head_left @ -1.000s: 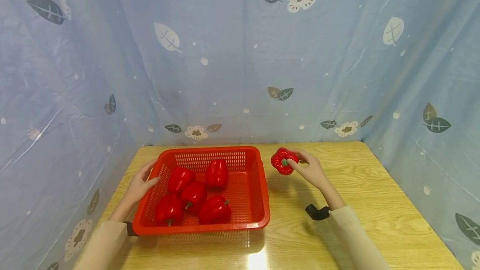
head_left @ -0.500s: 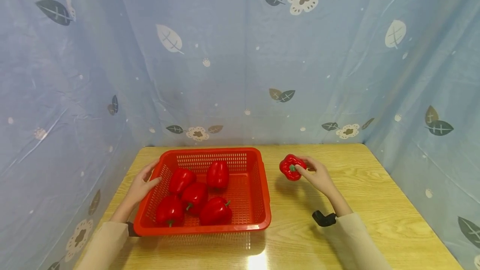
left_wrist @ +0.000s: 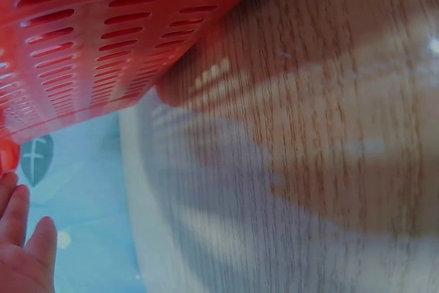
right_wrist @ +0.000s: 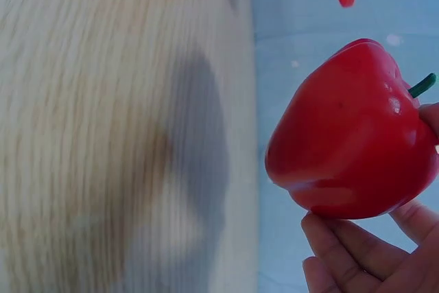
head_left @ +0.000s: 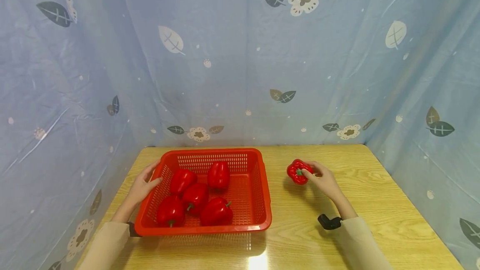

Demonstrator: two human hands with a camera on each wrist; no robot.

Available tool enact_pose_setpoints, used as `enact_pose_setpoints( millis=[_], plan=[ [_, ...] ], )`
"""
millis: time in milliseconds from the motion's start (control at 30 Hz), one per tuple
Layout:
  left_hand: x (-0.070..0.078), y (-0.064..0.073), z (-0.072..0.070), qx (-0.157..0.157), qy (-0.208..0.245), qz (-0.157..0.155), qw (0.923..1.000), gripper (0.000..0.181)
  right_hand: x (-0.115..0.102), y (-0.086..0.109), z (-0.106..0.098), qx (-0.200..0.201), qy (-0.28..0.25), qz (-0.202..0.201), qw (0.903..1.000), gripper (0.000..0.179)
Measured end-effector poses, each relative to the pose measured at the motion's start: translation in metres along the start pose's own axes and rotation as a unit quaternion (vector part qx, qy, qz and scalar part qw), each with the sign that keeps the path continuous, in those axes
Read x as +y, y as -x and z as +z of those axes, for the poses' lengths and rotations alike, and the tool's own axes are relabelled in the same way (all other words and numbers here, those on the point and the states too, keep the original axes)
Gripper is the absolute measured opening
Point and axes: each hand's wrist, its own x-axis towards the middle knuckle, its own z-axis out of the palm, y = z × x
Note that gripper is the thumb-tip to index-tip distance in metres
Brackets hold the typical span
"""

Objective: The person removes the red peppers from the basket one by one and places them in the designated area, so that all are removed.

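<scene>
While my right hand [head_left: 327, 183] pinches 1 pepper [right_wrist: 343, 135], its gloss could make it slip — my left hand [head_left: 141, 187], loosely spread, touches the basket [head_left: 202, 231].

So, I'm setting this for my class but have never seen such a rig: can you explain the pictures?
No robot here, just a person's bare left hand and right hand. The wide picture is taken from the head, looking forward and down; the two close ones, from each wrist. On the wood-grain table sits a red plastic basket with five red bell peppers inside. The left hand touches the basket's left rim. The right hand holds a sixth bell pepper above the table, to the basket's right.
</scene>
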Motion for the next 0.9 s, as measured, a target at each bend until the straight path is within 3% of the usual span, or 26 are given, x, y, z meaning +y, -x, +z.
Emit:
enact_pose_setpoints(
  millis=[900],
  plan=[
    [0.002,0.001,0.000,-0.007,0.002,-0.008,0.9999,0.060,0.024,0.004,0.002,-0.007,0.010,0.009,0.9999,0.048]
  ],
)
